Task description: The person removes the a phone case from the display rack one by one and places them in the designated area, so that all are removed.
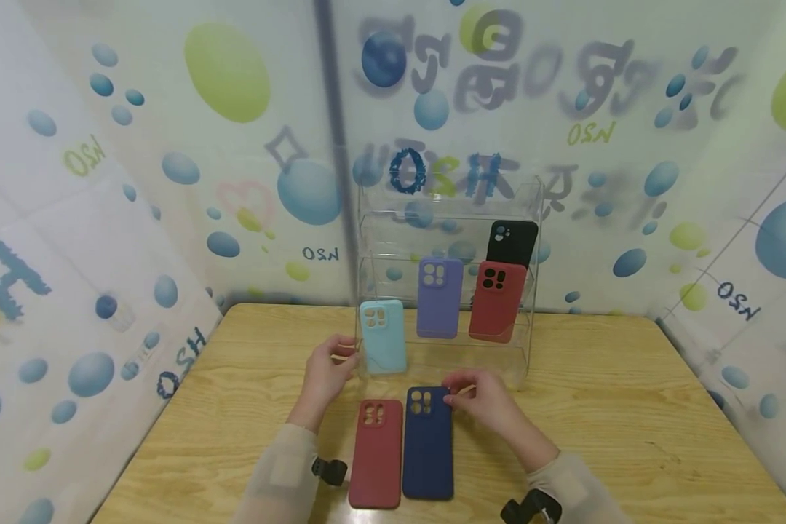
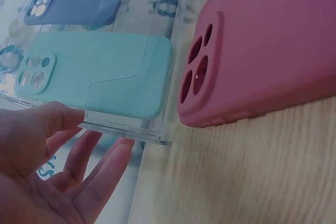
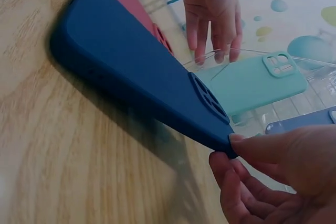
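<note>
My right hand point(image 1: 487, 400) pinches the top corner of a navy blue phone case point(image 1: 429, 451) between thumb and fingers. In the right wrist view the pinched end of this navy case point(image 3: 136, 72) is raised off the table, with a shadow beneath. My left hand point(image 1: 327, 371) is at the left side of a clear acrylic rack point(image 1: 530, 320), fingers loosely extended against its edge. A light-blue phone case point(image 1: 384, 349) stands in the rack's lowest tier beside that hand. Left of the navy case lies a dark red phone case point(image 1: 375, 466).
Higher in the rack stand a purple phone case point(image 1: 439, 306), a red phone case point(image 1: 498, 306) and a black phone case point(image 1: 514, 240), which the red one partly covers. The wooden table point(image 1: 596, 422) extends to both sides. Behind the rack hangs a patterned curtain point(image 1: 268, 182).
</note>
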The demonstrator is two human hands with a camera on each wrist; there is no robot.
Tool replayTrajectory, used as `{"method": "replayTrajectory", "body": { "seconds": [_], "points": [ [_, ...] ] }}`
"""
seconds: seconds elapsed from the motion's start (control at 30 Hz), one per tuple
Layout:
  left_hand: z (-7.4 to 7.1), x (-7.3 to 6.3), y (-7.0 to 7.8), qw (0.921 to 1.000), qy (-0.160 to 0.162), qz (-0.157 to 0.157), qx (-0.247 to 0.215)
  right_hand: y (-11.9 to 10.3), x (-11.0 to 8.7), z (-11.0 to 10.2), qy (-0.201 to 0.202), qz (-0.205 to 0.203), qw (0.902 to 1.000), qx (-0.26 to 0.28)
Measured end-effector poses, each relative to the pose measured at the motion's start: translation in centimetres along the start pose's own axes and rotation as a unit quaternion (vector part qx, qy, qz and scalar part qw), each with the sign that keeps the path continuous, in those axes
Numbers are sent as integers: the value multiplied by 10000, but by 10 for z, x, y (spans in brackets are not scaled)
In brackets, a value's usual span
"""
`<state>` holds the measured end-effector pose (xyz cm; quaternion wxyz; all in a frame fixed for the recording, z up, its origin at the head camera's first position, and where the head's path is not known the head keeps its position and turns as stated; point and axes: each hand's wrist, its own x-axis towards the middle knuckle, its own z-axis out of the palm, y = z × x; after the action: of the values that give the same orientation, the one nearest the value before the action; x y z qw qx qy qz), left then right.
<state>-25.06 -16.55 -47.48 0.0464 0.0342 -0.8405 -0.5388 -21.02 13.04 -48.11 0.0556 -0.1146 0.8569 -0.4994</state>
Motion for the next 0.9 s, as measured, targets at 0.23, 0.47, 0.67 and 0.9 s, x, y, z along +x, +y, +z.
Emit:
{"method": "replayTrajectory", "body": {
  "seconds": [0.23,0.47,0.67,0.9],
  "points": [
    [0,1,-2,10000,-34,-48,11,7,1,6,-254,84,9994,-215],
    [1,3,-1,10000,-16,-33,-11,3,3,13,84,382,9962,-778],
    [2,1,-1,10000,-33,13,-37,0,3,20,264,413,9917,-1189],
    [1,1,-1,10000,2,5,-87,-3,2,24,330,262,9898,-1358]
  ]
}}
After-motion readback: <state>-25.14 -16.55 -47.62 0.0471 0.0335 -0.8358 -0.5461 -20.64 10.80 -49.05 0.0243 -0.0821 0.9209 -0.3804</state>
